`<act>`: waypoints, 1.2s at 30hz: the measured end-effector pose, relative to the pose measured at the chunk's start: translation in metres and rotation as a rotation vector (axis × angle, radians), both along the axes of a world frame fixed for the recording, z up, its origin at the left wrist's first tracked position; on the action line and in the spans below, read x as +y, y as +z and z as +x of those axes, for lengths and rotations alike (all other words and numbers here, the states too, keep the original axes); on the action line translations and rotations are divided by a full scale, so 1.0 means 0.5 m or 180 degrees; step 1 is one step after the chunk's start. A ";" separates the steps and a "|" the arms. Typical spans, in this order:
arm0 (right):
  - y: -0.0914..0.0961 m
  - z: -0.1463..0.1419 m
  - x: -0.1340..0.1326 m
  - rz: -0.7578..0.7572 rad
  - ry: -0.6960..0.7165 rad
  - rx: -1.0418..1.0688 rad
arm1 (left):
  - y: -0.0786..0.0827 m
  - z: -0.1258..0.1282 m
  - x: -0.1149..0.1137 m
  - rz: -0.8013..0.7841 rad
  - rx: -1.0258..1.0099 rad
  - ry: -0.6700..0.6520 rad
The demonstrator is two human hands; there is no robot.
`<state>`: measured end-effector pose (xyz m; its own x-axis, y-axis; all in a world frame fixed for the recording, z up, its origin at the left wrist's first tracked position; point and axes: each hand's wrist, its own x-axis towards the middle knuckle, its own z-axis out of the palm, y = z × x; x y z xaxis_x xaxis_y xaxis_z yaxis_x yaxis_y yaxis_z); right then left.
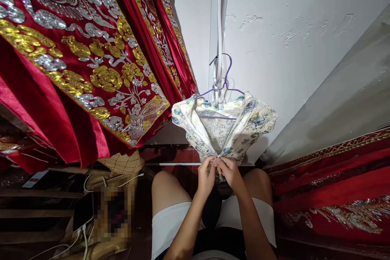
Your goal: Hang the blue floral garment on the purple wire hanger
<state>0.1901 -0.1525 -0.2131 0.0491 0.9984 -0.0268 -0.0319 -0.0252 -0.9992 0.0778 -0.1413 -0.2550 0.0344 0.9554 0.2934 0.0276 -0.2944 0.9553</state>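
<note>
A short-sleeved floral shirt [256, 120], cream with blue and yellow flowers, hangs on a purple wire hanger [226, 83] in front of me. Its collar is spread and the front edges meet low in a V. At that meeting point my left hand [207, 170] pinches the cloth of one front edge. Right beside it, my right hand [228, 170] pinches the other edge, fingertips nearly touching the left ones. Any button between the fingers is too small to make out. The lower part of the shirt is hidden behind my hands.
Red drapes [106, 69] with gold and silver embroidery hang on the left. More red embroidered cloth [335, 195] lies at right. A white wall [274, 48] stands behind. At lower left, a phone [83, 210] with white cables rests on a wooden seat.
</note>
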 end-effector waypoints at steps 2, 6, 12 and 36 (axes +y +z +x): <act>0.000 0.001 -0.002 -0.0067 0.0042 -0.0039 | 0.001 -0.001 -0.007 0.0016 0.0043 0.0049; -0.003 0.003 -0.005 -0.0147 -0.0026 -0.0053 | 0.008 0.001 -0.022 0.0035 0.0143 0.0216; 0.011 0.009 -0.003 -0.0302 -0.0247 -0.0129 | 0.020 0.011 -0.039 -0.0040 0.0000 0.0251; 0.234 -0.007 0.084 0.0629 -0.1416 0.1022 | 0.017 0.025 -0.029 0.0357 0.0650 0.0250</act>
<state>0.1864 -0.1105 -0.0963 0.4852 0.8712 0.0752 -0.2988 0.2461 -0.9220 0.0906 -0.1558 -0.2464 0.0307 0.9193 0.3924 0.2438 -0.3876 0.8890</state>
